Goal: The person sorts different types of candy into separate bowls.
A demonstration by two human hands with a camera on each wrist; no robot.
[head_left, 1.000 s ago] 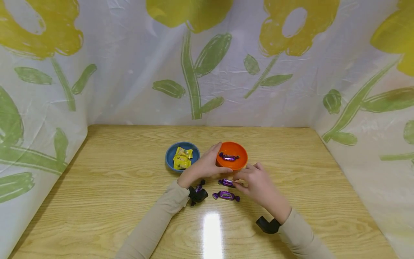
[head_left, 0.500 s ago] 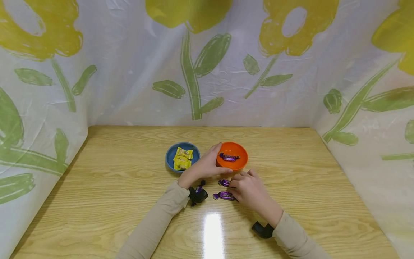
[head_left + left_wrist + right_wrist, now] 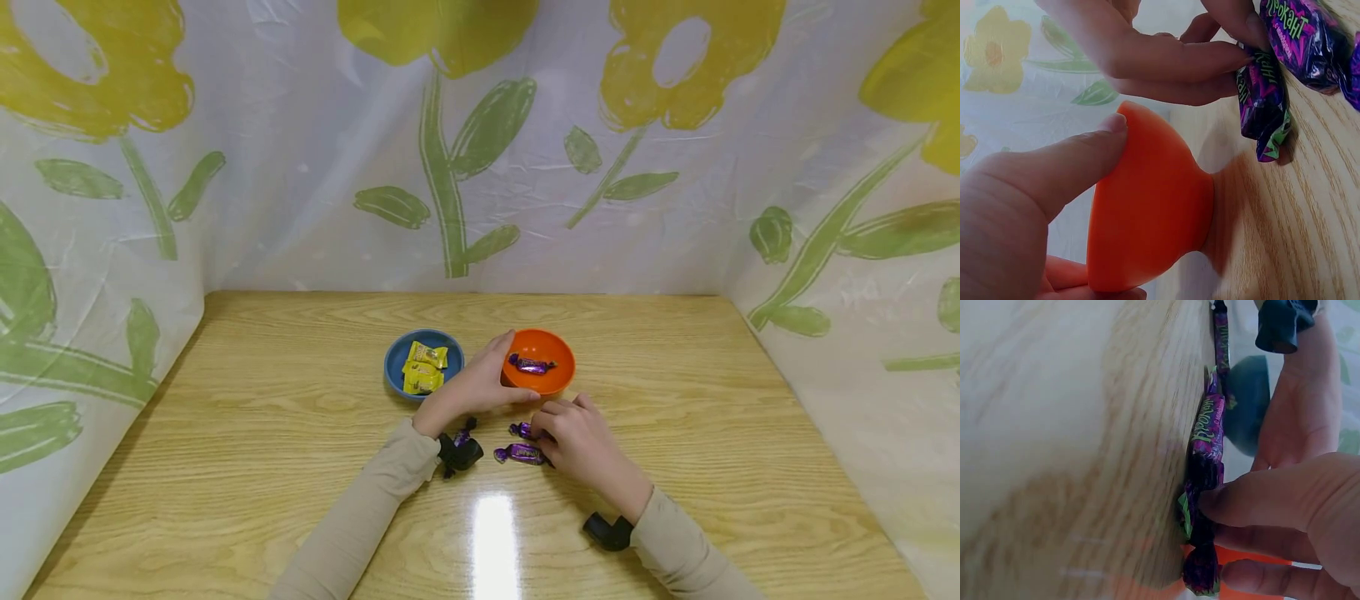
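Note:
My left hand (image 3: 483,375) holds the orange bowl (image 3: 553,382) by its rim, the thumb (image 3: 1100,140) on the near side in the left wrist view. One purple-wrapped candy (image 3: 531,365) lies in that bowl. In front of it, my right hand (image 3: 581,437) pinches a second purple candy (image 3: 1260,94) between thumb and fingers, down at the table. Right beside that one lies another purple candy (image 3: 521,453), its right end covered by the right hand in the head view. One more purple candy (image 3: 462,435) is partly hidden under the left wrist's black camera mount.
A blue bowl (image 3: 393,377) with several yellow-wrapped candies (image 3: 423,367) stands left of the orange one, close to my left forearm. The wooden table (image 3: 300,400) ends at a flowered curtain (image 3: 322,167) behind and at both sides.
My right hand has come lower and left onto the purple candies, and the upper one has shifted slightly toward me. The left hand and both bowls stay where they were.

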